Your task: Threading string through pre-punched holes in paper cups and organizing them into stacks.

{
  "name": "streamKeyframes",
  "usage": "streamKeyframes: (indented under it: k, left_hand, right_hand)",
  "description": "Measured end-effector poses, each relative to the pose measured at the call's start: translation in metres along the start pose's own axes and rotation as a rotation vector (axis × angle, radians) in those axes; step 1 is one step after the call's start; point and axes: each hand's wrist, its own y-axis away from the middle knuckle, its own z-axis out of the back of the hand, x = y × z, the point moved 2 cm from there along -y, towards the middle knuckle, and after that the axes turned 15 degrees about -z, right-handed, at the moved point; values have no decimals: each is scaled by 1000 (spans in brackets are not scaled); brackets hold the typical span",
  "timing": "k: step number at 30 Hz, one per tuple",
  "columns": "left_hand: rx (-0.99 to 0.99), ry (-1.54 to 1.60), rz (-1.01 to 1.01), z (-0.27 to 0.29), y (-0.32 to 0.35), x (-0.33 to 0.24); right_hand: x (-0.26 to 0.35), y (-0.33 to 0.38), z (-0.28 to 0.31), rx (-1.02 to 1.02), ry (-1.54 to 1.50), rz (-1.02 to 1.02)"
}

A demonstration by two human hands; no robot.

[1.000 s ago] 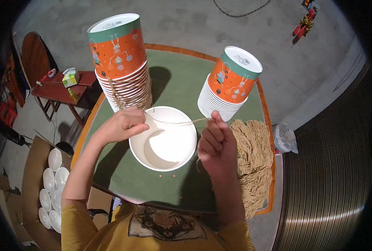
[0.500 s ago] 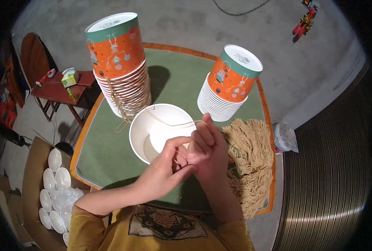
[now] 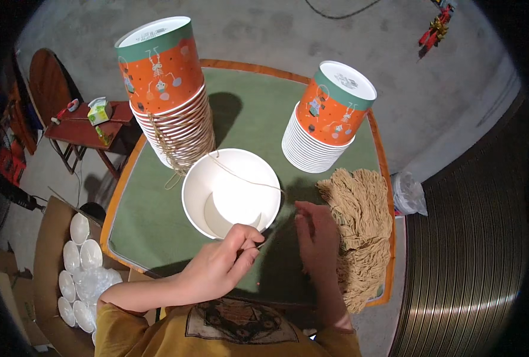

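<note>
A white-lined paper bucket (image 3: 232, 172) stands mouth up on the green-topped table (image 3: 264, 110). A thin beige cord (image 3: 246, 180) leaves its far rim, crosses the mouth and passes over the right rim. My left hand (image 3: 226, 265) is at the near rim, thumb and forefinger pinched on a bit of the cord. To the right, my right hand (image 3: 319, 241) is apart from the bucket, with its fingers loosely apart and no object visible in them. It lies beside a heap of beige cords (image 3: 362, 232), near its left edge.
Upside-down orange paper buckets rise in a tall left stack (image 3: 163, 77) with cord loops down its side, and a shorter right stack (image 3: 330, 119). A cardboard box (image 3: 47, 238) of white cups is at lower left. A small red table (image 3: 89, 132) holds a tissue pack (image 3: 99, 111).
My hands were together over the bucket's near right side, working the cord. They have parted: the left moved down slightly, the right let go and moved right and down towards the heap.
</note>
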Motion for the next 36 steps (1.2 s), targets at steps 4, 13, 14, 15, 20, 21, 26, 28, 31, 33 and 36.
streamKeyframes:
  k: [4,13,14,15,20,21,26,28,31,33,36]
  left_hand:
    - [79,-32,-5,4,-8,-1]
    - [-6,64,98,27,-25,3]
    - [65,-136,-31,30,-27,1]
    - [135,-336,-161,32,-29,-1]
    - [282,-407,-89,30,-22,12]
    - [245,-398,-62,35,-23,10]
    - [74,-230,55,68,-34,7]
    - [37,-113,78,80,-35,18]
    - [12,142,218,92,-42,24]
    - [9,235,234,96,-41,30]
    - [51,190,247,101,-39,35]
  right_hand:
    - [33,28,3,420,-200,-120]
    - [13,23,-9,219,-191,-45]
    - [11,23,-10,217,-192,-47]
    - [8,23,-10,167,-216,-103]
    - [-2,26,-18,127,-297,-151]
    - [2,26,-20,124,-320,-140]
    - [3,26,-34,139,-410,-70]
    - [9,21,-44,123,-415,87]
    - [17,13,-54,169,-335,74]
    - [22,9,-60,182,-330,98]
    - [29,5,-67,196,-340,142]
